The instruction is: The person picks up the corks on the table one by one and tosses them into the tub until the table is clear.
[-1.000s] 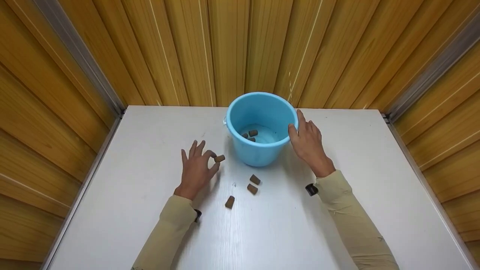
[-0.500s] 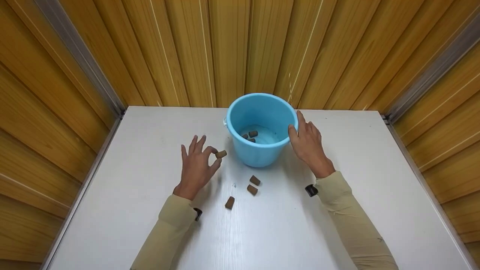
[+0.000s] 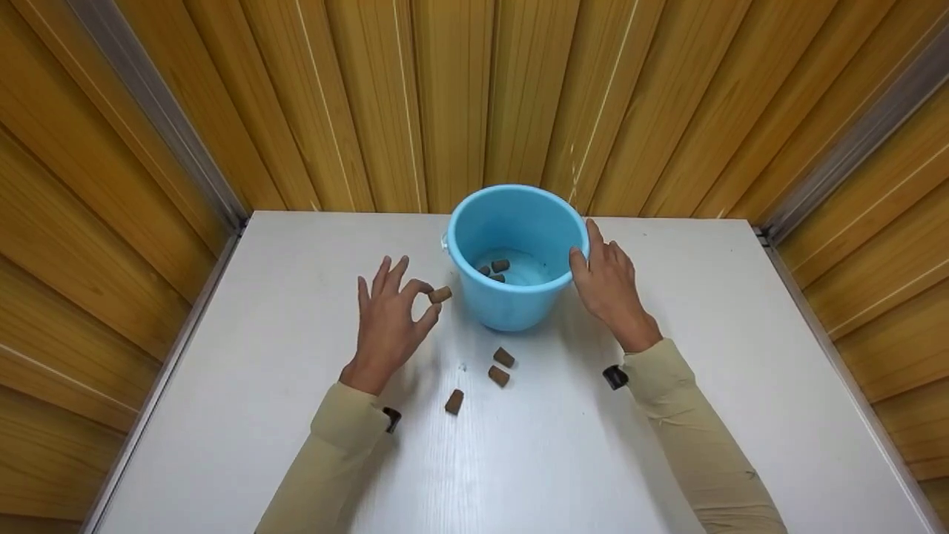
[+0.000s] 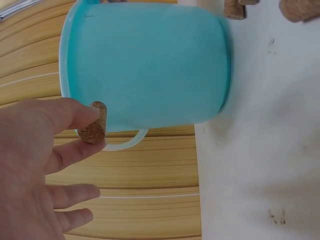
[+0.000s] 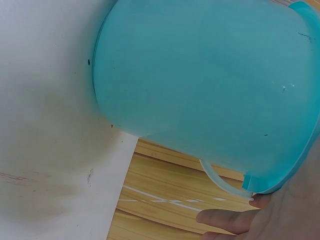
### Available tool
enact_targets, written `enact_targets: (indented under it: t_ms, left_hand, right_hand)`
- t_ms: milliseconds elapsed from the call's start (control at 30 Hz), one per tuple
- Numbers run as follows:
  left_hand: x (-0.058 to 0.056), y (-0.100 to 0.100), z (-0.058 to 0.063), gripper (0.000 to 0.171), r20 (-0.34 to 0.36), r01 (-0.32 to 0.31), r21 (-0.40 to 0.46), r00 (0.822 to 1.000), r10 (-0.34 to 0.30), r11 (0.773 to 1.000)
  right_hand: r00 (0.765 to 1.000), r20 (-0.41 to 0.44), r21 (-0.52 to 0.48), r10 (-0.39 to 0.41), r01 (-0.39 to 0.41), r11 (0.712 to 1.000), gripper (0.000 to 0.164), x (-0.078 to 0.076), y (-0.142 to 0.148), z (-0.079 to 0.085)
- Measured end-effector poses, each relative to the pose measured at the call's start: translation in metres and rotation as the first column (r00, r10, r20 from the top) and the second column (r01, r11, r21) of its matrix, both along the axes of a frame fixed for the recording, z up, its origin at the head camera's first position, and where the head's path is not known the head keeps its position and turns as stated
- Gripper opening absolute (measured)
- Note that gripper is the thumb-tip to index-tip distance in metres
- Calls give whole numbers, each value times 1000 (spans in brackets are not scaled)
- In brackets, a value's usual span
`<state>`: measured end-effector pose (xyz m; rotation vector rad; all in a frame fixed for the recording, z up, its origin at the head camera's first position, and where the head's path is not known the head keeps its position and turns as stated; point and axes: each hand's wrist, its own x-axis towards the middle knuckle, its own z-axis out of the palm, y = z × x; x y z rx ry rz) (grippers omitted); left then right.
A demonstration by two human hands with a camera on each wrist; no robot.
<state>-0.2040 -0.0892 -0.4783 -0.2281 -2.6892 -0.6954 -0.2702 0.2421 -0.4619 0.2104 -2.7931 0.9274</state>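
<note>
Between thumb and index finger my left hand (image 3: 389, 322) pinches a brown cork stopper (image 3: 440, 294), its other fingers spread. The cork (image 4: 95, 125) is raised above the table, just left of a light blue bucket (image 3: 511, 305). At the bucket's right side, my right hand (image 3: 609, 289) grips the rim, thumb over the edge and fingers outside. The bucket stands upright, and brown corks (image 3: 500, 265) lie on its floor, partly hidden by the near wall. On the table in front are three loose corks (image 3: 499, 375), two close together and one nearer me.
The white table (image 3: 563, 460) ends at a wood-look panelled wall (image 3: 452, 96) close behind the bucket. Similar panels flank both sides. A pale bucket handle (image 4: 131, 144) hangs on the bucket's far side.
My left hand has risen and shifted slightly forward and right with the cork, closer to the bucket rim. The right hand, bucket and loose corks stay in place.
</note>
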Motion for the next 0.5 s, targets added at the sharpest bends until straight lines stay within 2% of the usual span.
enact_targets:
  t_ms: [133,500]
  left_hand:
    - [0,-1,6,21,-38,-2,25,999,3,1000]
    - [-1,0,17,24,-91,-3,75,996,10,997]
  right_hand:
    - [1000,-11,-9,1,-2,1000,72,1,0,1]
    - [1000,28,-5,-2,2,1000,73,0,0,1]
